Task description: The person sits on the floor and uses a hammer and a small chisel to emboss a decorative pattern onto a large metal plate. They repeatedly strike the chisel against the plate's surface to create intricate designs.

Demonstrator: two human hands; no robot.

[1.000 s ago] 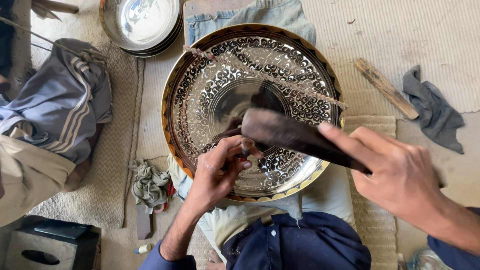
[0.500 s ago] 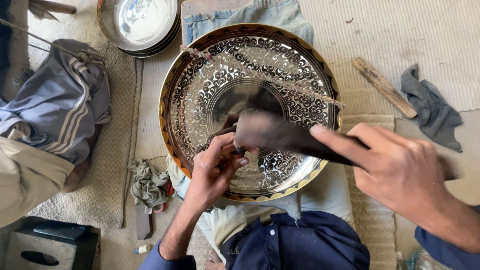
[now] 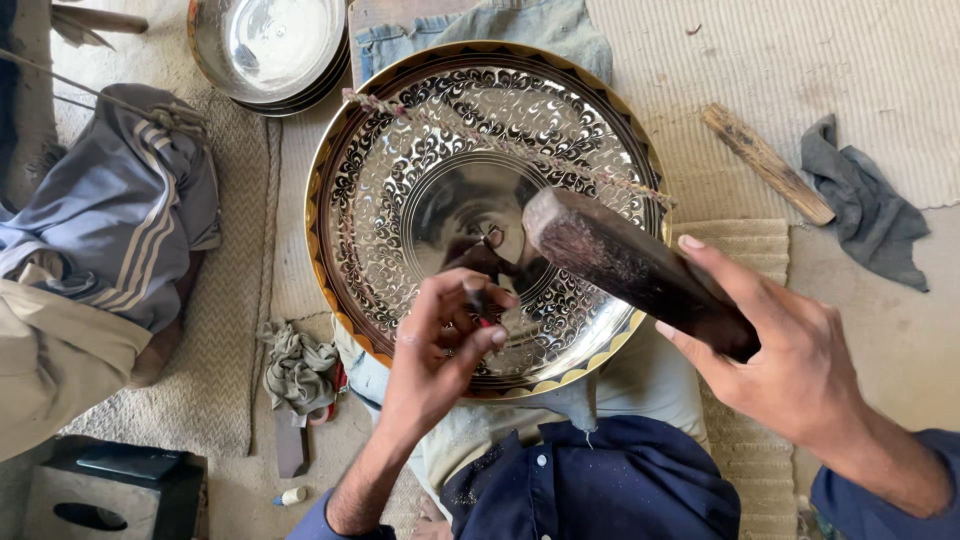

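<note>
Sitting low over a floor of pale woven matting (image 3: 850,60), you have bare dusty ground showing at the right and near edges, and clutter all round. A big round metal tray (image 3: 400,180) lies tilted across your lap, centre of the scene: mirror-bright middle, a wide band of dark curling engraved pattern, and a brassy gold rim. A rough twisted cord (image 3: 480,140) runs slantwise across its face from far left to right.

Your left hand (image 3: 440,350) sits at the near part of the tray, fingers pressed together, pinching a small thin tool (image 3: 478,300) against the patterned band; its tip is too small to make out. Your right hand (image 3: 790,360) is wrapped tight around the end of a dark wooden block (image 3: 630,265), worn and grainy, blunt squared end hanging just above the shiny centre.

Far left, a stack of plain polished metal bowls (image 3: 270,45). Left of the tray, a heap of grey striped fabric (image 3: 120,220). Near left, a crumpled greenish rag (image 3: 298,365), and a black box (image 3: 100,490) in the corner. Off to the right, a short wooden stick (image 3: 765,162) lies just beside a limp grey cloth (image 3: 870,210).
</note>
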